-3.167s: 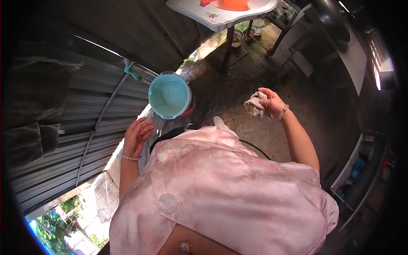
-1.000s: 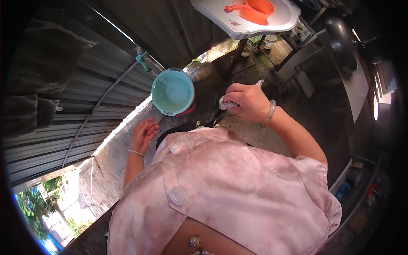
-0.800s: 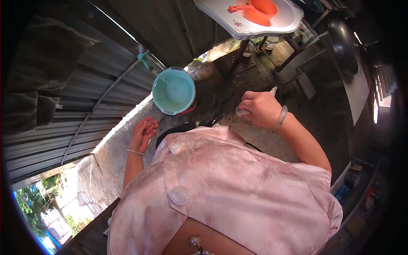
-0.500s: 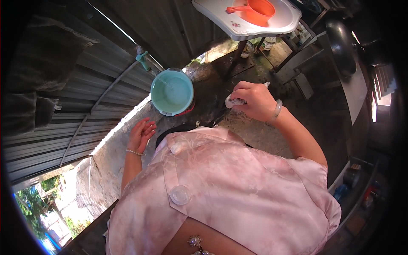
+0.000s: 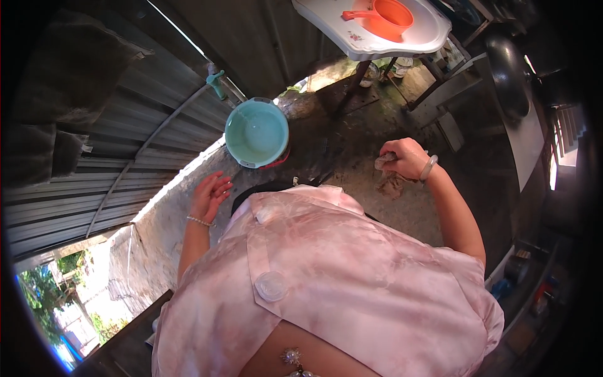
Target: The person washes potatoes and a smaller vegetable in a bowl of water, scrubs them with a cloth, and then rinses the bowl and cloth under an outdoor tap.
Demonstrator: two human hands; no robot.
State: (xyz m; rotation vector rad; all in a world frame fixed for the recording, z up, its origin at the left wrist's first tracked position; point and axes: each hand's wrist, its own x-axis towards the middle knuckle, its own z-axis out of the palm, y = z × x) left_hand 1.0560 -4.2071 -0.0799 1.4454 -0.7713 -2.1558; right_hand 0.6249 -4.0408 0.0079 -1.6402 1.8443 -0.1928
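Note:
My right hand (image 5: pixel 409 158), with a pale bangle at its wrist, is closed on a crumpled greyish-brown cloth (image 5: pixel 391 183). Part of the cloth bunches out by the thumb, and a loose end hangs below the fingers, above the concrete floor. My left hand (image 5: pixel 211 196) wears a bead bracelet and hangs with its fingers loosely apart, holding nothing. Ahead of it stands a light-blue bucket (image 5: pixel 256 133) with water inside and a red handle at its side. A thin stream of water falls into the bucket from a green tap (image 5: pixel 217 83).
A white basin (image 5: pixel 348 39) at the far side holds an orange dipper (image 5: pixel 391 20). Dark corrugated metal walls (image 5: pixel 119 151) rise on the left. To the right are a black rounded object (image 5: pixel 506 75) and a low shelf with assorted items (image 5: pixel 521 276).
My right hand has moved right and nearer to me, lower over the floor, and the cloth now dangles from it. My left hand has hardly moved.

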